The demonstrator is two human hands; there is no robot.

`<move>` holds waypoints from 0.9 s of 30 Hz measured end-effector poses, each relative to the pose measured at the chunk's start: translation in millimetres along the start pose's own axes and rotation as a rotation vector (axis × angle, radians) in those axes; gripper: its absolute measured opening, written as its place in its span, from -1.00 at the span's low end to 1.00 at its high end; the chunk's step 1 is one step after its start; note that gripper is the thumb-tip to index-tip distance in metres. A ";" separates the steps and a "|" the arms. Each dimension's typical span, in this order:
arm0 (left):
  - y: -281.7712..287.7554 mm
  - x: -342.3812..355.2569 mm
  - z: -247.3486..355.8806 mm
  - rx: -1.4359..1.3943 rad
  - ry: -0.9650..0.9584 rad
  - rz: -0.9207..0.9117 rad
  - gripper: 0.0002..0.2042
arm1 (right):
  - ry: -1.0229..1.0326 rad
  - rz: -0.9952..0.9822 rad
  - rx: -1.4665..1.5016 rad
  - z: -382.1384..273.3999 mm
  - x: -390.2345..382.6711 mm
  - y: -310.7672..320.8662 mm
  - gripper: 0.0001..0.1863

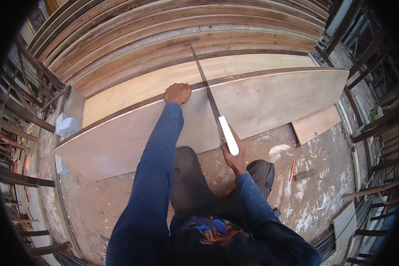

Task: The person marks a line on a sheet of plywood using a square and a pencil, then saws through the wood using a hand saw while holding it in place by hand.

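Gripping, right hand [236, 156]: was wrapped snugly round the white handle [228, 136] of the saw, just in front of the knees [188, 157].
Handsaw [202, 76]: ran from the right hand up across the long board's far edge, and on out past it toward the timber stack. Couldn't tell about any bite of teeth into wood.
Left hand [177, 93]: was closed over the long board's far edge, knuckles up, just left of the blade and not touching it. Couldn't see the fingertips.
Long board [275, 98]: stretched crosswise in front of the knees, pale face toward them, dark strip along the far edge. Reached from near the floor's left edge nearly to the right one.
Yellowish plank [261, 63]: showed as a strip between the long board and the stack.
Timber stack [164, 55]: filled the far side, loads of long brown planks in rows.
Offcut [317, 124]: poked out by the long board's near edge, toward the right end.
Floor [270, 199]: looked dusty, splotched white toward the right edge. Held an orange stick [292, 170] and a small greyish block [304, 175] side by side there.
White blocks [68, 124]: sat by the long board's left end.
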State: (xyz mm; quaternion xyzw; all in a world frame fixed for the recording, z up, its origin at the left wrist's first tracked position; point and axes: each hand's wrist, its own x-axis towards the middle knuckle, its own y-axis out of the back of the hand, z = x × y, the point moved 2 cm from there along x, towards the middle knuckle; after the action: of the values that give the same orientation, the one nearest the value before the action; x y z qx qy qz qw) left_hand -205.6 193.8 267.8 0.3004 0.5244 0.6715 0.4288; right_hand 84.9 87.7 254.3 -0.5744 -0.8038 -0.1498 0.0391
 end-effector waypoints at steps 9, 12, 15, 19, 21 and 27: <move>8.2 10.9 -27.3 -0.032 0.025 0.005 -0.47 | -0.062 -0.060 0.021 1.5 -116.6 30.1 -0.40; 9.5 14.3 -20.5 -0.012 0.038 0.017 -0.50 | -0.172 -0.050 -0.025 -39.6 -178.2 65.9 -0.41; 12.7 6.8 -13.3 0.001 0.051 0.014 -0.50 | 0.004 -0.029 0.020 -5.1 -84.9 30.7 -0.41; 20.9 -2.0 23.7 -0.040 -0.015 0.027 -0.46 | 0.100 0.064 0.026 -17.1 85.8 -21.3 -0.42; 15.0 -1.5 0.8 -0.024 0.010 -0.032 -0.46 | 0.084 0.057 0.034 -3.6 61.2 -26.8 -0.40; 8.8 16.6 -25.9 -0.032 0.017 0.022 -0.45 | -0.151 -0.027 -0.038 -29.1 -165.6 56.8 -0.42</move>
State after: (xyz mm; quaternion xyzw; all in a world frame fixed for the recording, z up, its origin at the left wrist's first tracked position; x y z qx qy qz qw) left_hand -237.5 196.2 268.5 0.2937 0.5138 0.6870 0.4217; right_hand 190.7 -54.8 254.2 -0.5736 -0.8093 -0.1217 -0.0346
